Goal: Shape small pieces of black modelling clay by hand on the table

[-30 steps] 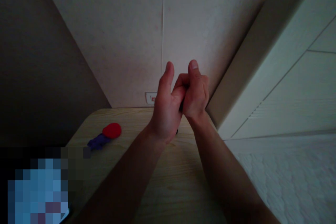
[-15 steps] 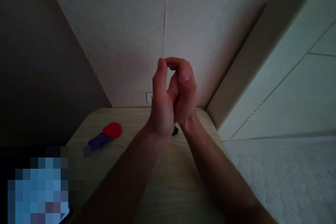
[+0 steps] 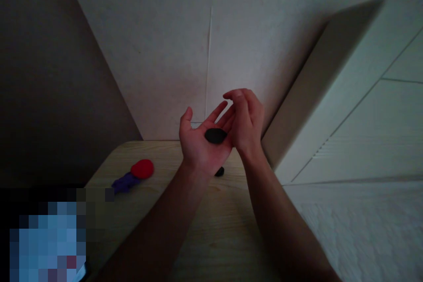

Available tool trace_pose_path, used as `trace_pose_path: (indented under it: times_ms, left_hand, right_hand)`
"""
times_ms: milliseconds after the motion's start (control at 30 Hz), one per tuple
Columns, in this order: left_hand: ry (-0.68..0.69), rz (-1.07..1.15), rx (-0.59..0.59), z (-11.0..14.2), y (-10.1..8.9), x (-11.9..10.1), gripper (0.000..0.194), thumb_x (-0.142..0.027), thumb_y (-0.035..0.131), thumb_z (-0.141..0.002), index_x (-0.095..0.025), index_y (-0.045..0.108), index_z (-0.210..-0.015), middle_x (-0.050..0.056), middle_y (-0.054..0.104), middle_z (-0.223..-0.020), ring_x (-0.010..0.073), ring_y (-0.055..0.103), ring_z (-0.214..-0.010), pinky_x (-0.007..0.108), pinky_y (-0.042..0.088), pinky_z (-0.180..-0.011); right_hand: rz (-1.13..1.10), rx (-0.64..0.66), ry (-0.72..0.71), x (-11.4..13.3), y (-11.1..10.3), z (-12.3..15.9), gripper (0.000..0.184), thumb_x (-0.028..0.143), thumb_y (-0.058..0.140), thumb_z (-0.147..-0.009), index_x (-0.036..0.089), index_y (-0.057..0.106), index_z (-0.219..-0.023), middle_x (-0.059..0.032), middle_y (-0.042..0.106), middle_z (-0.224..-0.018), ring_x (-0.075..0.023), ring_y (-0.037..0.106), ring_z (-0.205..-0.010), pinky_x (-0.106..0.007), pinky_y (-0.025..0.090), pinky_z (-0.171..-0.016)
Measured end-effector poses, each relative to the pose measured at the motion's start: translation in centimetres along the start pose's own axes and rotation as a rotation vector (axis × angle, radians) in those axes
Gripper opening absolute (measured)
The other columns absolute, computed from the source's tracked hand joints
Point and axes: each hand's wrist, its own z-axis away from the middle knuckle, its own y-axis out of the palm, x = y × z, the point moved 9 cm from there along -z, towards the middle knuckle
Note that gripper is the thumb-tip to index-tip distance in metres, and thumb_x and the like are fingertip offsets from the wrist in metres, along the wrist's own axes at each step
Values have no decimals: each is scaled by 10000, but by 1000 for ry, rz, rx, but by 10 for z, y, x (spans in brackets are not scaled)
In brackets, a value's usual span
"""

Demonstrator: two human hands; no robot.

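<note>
A flat black disc of what looks like modelling clay (image 3: pixel 215 135) rests on the upturned palm of my left hand (image 3: pixel 201 147), whose thumb and fingers are spread. My right hand (image 3: pixel 247 119) is at the right edge of that palm, on its side, fingers loosely bent and apart, covering the left fingertips in part. I see nothing in its grasp, though its inner side is partly hidden. Below the hands, a small black lump (image 3: pixel 220 171) lies on the table, partly covered by the left wrist.
On the left of the wooden table (image 3: pixel 211 229) lies a red disc (image 3: pixel 142 168) touching a purple figure-like piece (image 3: pixel 126 182). A wall (image 3: pixel 158 53) rises behind the table. To the right stand a pale cabinet (image 3: pixel 363 141) and a quilted white surface (image 3: pixel 357 229). The lower left corner is pixelated.
My hands were pressed together with palms facing. They have parted and come lower; the left has turned palm up, and the black disc between them now shows.
</note>
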Motion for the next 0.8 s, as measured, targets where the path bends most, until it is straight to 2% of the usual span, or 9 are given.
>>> trace_pose_path:
  times_ms: [67,133,200,300,367,467,533,700,800]
  left_hand:
    - [24,-1,12,1,1,-6,573,-639,379,-950,-181,637,-1176,154,701,-1141,326,633,-1234,455,556,-983]
    - [42,-19,32,2,3,-11,584,-658,329,-961,-204,638,-1159,129,698,-1120,311,628,-1236,457,558,-984]
    - [54,-38,53,4,5,-16,601,-679,321,-953,-208,639,-1148,126,693,-1134,324,625,-1237,490,555,-986]
    - [88,-59,44,4,4,-23,624,-699,379,-919,-190,645,-1164,146,684,-1181,357,625,-1234,529,543,-992]
    - [117,-69,8,3,1,-27,620,-686,411,-906,-181,650,-1176,150,690,-1178,356,636,-1214,524,536,-997]
    - [152,-63,-48,3,-2,-29,567,-624,424,-914,-155,659,-1130,159,705,-1133,341,663,-1162,497,538,-984]
    - [161,-55,-79,3,-4,-29,533,-590,430,-917,-145,664,-1093,168,711,-1117,333,675,-1140,471,547,-961]
    - [172,-45,-121,7,-6,-32,476,-557,482,-900,-177,666,-1121,165,720,-1179,321,657,-1211,431,553,-944]
    - [167,-61,-53,8,1,-35,484,-564,488,-898,-183,660,-1141,163,710,-1216,331,639,-1249,447,547,-968]
  right_hand:
    - [59,116,-40,14,2,-3,332,465,573,-982,222,721,-812,-49,675,-859,-208,631,-864,-396,502,-838]
    - [114,302,-100,32,8,-3,245,418,652,-938,231,759,-820,-65,707,-983,-237,639,-988,-438,497,-906]
    - [192,508,-140,46,16,3,141,352,725,-891,242,790,-951,-84,695,-1194,-279,598,-1185,-490,457,-1029]
    - [253,662,-163,59,20,10,110,295,783,-846,250,797,-945,-82,686,-1238,-294,581,-1221,-496,457,-1044]
    - [230,675,-145,59,20,11,81,268,793,-835,244,786,-912,-68,720,-1135,-270,622,-1130,-450,502,-969]
    - [185,549,-71,51,13,5,77,218,781,-831,229,758,-903,-32,742,-895,-208,663,-870,-372,530,-795]
    - [191,502,-65,49,11,4,83,182,768,-832,224,759,-903,-13,747,-842,-175,654,-768,-341,520,-741]
    - [82,753,-124,64,27,19,54,187,736,-870,212,780,-892,-15,790,-921,-153,696,-788,-301,542,-755]
    - [64,695,-119,69,21,17,160,248,650,-944,209,773,-850,-16,773,-833,-144,681,-722,-294,541,-712]
